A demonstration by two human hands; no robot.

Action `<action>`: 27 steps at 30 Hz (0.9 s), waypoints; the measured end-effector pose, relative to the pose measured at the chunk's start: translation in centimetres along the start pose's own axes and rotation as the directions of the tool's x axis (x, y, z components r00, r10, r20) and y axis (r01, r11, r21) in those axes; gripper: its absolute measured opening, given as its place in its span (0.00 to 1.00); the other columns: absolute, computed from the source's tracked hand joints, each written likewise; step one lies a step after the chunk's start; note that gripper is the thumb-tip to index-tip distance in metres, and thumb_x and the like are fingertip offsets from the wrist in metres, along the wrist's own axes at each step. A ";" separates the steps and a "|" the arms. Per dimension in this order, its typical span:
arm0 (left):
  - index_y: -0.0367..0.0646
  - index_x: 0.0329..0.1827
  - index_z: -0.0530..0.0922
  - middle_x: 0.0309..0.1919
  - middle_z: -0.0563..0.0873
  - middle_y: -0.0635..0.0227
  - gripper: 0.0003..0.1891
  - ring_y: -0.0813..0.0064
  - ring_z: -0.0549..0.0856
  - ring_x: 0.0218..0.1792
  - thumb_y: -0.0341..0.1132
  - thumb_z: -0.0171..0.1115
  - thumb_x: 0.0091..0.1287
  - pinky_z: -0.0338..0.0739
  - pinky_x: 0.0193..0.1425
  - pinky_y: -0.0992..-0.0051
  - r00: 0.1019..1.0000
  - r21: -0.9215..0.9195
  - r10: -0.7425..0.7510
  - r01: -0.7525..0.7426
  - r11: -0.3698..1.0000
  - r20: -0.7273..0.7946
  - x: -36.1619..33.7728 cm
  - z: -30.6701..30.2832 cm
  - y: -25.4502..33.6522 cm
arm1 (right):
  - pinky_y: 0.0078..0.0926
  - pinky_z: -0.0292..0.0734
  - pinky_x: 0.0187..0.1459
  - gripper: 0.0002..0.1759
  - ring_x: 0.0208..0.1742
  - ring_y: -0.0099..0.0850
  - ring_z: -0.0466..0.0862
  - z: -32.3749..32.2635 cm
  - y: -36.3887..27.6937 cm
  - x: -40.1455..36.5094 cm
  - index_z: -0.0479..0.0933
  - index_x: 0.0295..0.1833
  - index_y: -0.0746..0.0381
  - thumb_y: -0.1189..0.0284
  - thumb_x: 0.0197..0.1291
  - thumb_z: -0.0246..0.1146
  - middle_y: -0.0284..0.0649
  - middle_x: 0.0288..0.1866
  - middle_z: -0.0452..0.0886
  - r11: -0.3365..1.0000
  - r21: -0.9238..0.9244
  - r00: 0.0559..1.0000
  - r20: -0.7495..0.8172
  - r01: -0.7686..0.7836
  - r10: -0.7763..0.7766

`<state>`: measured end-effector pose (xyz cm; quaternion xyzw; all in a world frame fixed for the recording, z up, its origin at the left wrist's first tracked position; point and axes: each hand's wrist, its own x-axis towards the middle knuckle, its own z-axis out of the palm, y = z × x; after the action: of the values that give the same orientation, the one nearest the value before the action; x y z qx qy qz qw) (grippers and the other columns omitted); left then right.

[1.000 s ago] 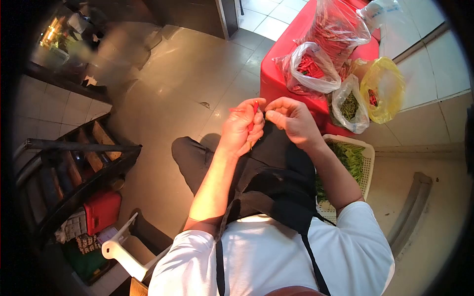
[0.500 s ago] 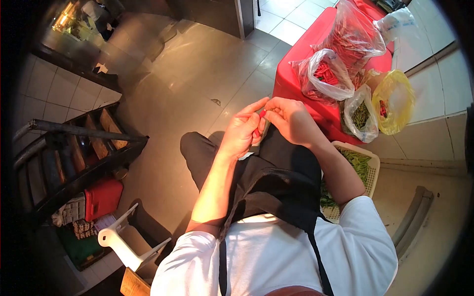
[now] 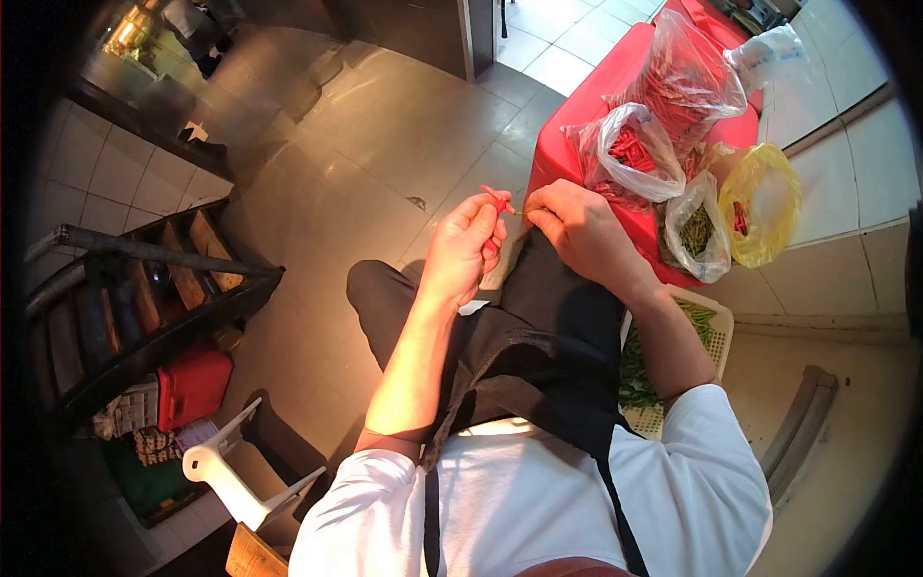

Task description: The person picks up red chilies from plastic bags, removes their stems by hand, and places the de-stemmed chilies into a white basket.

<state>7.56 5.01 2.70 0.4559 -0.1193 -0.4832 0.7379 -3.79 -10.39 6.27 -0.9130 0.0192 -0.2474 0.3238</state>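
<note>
Red chili peppers (image 3: 496,199) show between the fingers of my left hand (image 3: 465,242), which is closed around them above my lap. Just to the right, my right hand (image 3: 575,223) pinches the thin green stem (image 3: 519,213) at the end of a chili. Beyond my right hand, a red table (image 3: 556,144) bears a small clear bag of red chilies (image 3: 630,152), a larger clear bag of red chilies (image 3: 678,91), a bag of green stems (image 3: 697,231) and a yellow bag (image 3: 764,207) with some red in it.
A cream basket (image 3: 723,338) of green chilies stands by my right forearm. At the left are a dark metal staircase (image 3: 144,288), a red crate (image 3: 195,387) and a white plastic chair (image 3: 226,476). Part of a person (image 3: 192,34) shows at the top left.
My hands have moved slightly apart. A chili tip now sticks out above my left fingers, and a green stem shows between the two hands.
</note>
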 end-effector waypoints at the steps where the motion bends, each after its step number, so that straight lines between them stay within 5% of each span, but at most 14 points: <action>1: 0.38 0.57 0.75 0.27 0.78 0.75 0.17 0.90 0.68 0.19 0.43 0.57 0.75 0.59 0.19 0.88 1.000 -0.029 -0.005 0.005 1.000 0.005 0.0 0.0 0.1 | 0.40 0.77 0.39 0.04 0.37 0.48 0.81 0.0 -0.1 -0.1 0.78 0.39 0.66 0.78 0.59 0.64 0.48 0.33 0.78 1.000 -0.009 1.000 -0.002 -0.004 0.004; 5: 0.38 0.52 0.76 0.28 0.79 0.73 0.15 0.90 0.68 0.19 0.42 0.58 0.74 0.58 0.18 0.88 0.997 -0.135 -0.003 0.014 0.991 0.077 0.4 -0.6 0.0 | 0.37 0.78 0.40 0.06 0.37 0.46 0.82 -0.1 0.2 -0.2 0.79 0.42 0.66 0.77 0.59 0.65 0.49 0.35 0.80 1.000 -0.016 1.000 -0.014 -0.015 0.014; 7: 0.38 0.51 0.76 0.28 0.80 0.73 0.14 0.90 0.68 0.19 0.41 0.59 0.74 0.59 0.19 0.87 0.999 -0.092 0.030 -0.027 0.995 0.026 0.5 -0.3 -0.2 | 0.32 0.79 0.41 0.08 0.37 0.38 0.84 -0.1 -0.2 -0.3 0.79 0.45 0.68 0.77 0.61 0.64 0.46 0.36 0.82 0.960 0.174 0.973 -0.033 -0.220 0.229; 11: 0.40 0.51 0.77 0.29 0.81 0.73 0.14 0.90 0.70 0.20 0.42 0.59 0.74 0.62 0.21 0.88 0.988 0.067 0.149 -0.146 0.987 -0.046 0.4 0.6 -0.3 | 0.21 0.77 0.42 0.11 0.38 0.23 0.82 1.3 -0.1 -1.3 0.79 0.48 0.72 0.76 0.64 0.64 0.40 0.37 0.84 0.590 0.673 0.848 0.108 -0.446 0.518; 17: 0.41 0.50 0.79 0.31 0.82 0.72 0.14 0.90 0.73 0.23 0.43 0.59 0.74 0.66 0.25 0.89 0.924 0.313 0.370 -0.382 0.870 0.098 0.2 0.7 -1.0 | 0.17 0.74 0.37 0.09 0.35 0.18 0.78 1.3 -0.8 -1.0 0.79 0.46 0.72 0.76 0.65 0.63 0.35 0.36 0.83 0.598 0.663 0.858 0.137 -0.451 0.495; 20: 0.41 0.50 0.78 0.31 0.82 0.72 0.14 0.89 0.72 0.23 0.43 0.59 0.74 0.65 0.24 0.88 0.921 0.264 0.374 -0.391 0.882 0.111 0.2 0.5 -1.1 | 0.17 0.69 0.33 0.08 0.31 0.15 0.74 0.8 -0.3 -0.9 0.80 0.45 0.69 0.75 0.65 0.63 0.34 0.34 0.82 0.368 0.730 0.760 0.313 -0.576 0.569; 23: 0.41 0.50 0.76 0.30 0.79 0.72 0.14 0.88 0.70 0.22 0.43 0.59 0.74 0.62 0.21 0.86 0.957 -0.065 0.269 -0.264 0.962 0.105 0.3 0.5 -1.4 | 0.17 0.66 0.31 0.07 0.30 0.15 0.71 1.7 0.9 -1.7 0.80 0.44 0.67 0.74 0.65 0.64 0.31 0.32 0.80 -0.292 0.881 0.814 0.461 -0.371 0.355; 26: 0.41 0.51 0.75 0.31 0.77 0.72 0.13 0.86 0.67 0.20 0.42 0.58 0.74 0.58 0.19 0.85 0.974 -0.263 0.215 -0.190 0.946 0.073 0.5 0.6 -1.2 | 0.17 0.68 0.33 0.07 0.32 0.15 0.73 1.2 0.9 -2.5 0.81 0.44 0.66 0.73 0.64 0.66 0.30 0.33 0.81 -0.164 0.961 0.846 0.274 -0.222 0.458; 27: 0.41 0.51 0.74 0.32 0.76 0.72 0.14 0.86 0.66 0.20 0.43 0.58 0.74 0.57 0.18 0.85 0.981 -0.244 0.193 -0.182 0.953 0.024 0.5 0.6 -1.2 | 0.17 0.69 0.35 0.07 0.33 0.16 0.74 0.4 1.3 -3.2 0.81 0.44 0.66 0.74 0.64 0.66 0.30 0.33 0.81 0.110 0.962 0.831 0.154 -0.249 0.534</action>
<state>6.74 4.16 1.95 0.3383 -0.1200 -0.4325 0.8271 -6.25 -10.51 3.78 -0.4399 0.1435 -0.2142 0.8602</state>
